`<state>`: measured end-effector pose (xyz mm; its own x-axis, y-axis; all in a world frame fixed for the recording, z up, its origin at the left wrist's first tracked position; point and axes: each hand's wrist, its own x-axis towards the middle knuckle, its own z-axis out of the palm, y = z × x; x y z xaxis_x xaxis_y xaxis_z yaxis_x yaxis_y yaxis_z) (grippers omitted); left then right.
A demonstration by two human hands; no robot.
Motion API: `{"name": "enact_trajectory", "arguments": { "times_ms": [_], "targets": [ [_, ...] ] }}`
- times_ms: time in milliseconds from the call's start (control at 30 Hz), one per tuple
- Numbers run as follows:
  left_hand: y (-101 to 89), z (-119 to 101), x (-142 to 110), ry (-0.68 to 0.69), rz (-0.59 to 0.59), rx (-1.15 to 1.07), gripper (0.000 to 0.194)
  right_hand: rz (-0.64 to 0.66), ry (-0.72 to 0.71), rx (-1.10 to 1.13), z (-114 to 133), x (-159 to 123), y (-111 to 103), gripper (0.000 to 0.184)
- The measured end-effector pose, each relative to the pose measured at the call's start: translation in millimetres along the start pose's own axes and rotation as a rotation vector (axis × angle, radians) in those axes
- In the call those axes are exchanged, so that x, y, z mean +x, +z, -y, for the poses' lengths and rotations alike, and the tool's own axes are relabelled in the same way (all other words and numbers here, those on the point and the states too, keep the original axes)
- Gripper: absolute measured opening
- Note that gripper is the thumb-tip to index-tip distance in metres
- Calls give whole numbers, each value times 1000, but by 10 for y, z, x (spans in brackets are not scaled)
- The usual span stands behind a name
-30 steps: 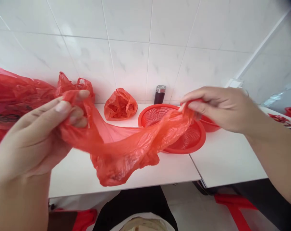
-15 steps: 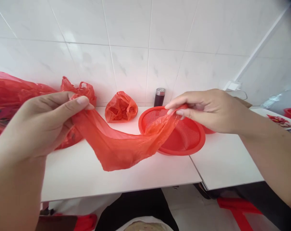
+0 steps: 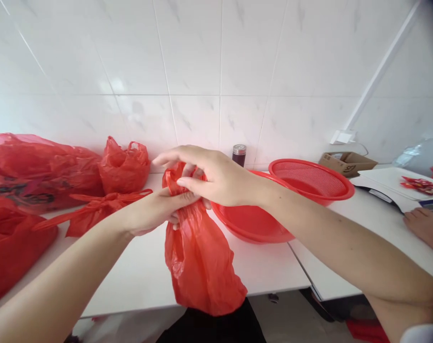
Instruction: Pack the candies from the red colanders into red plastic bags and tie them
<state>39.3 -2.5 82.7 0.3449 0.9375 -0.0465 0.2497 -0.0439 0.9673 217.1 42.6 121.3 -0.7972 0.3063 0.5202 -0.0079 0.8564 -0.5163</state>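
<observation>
A red plastic bag hangs down from my two hands, over the table's front edge. My left hand is closed round the gathered neck of the bag, its thumb lying across the front. From the right, my right hand reaches over the top, with thumb and bent fingers on the bag's upper end and the forefinger stretched to the left. Part of the bag's top is hidden by my fingers. Behind my right forearm stands a red perforated basket, partly covered by the arm.
Several filled red bags lie at the left. A dark flask stands by the wall. A second red basket, a cardboard box and a white scale with red packets are at the right, near another person's hand.
My hands have come together from wide apart. The bag, stretched sideways between them before, now hangs downward from its gathered neck. The view has shifted, showing more of the right side.
</observation>
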Motion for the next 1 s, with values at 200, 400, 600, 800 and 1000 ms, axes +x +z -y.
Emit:
{"name": "enact_trajectory", "arguments": {
  "times_ms": [200, 400, 600, 800, 1000],
  "targets": [
    [18, 69, 53, -117, -83, -186, 36, -43, 228, 127, -216, -291, 60, 31],
    [-50, 165, 97, -16, 48, -174, 31, -188, 219, 226, -12, -455, 128, 26],
    [-127, 137, 7, 49, 112, 235, 9, -308, 183, 402, -144, -478, 333, 15],
    [56, 299, 20, 384, -376, 742, 21, -190, 485, 375, -521, -462, 598, 27],
    [33, 326, -35, 590, -386, 778, 29, -80, 463, 363, -437, -556, 553, 21]
  ]
}}
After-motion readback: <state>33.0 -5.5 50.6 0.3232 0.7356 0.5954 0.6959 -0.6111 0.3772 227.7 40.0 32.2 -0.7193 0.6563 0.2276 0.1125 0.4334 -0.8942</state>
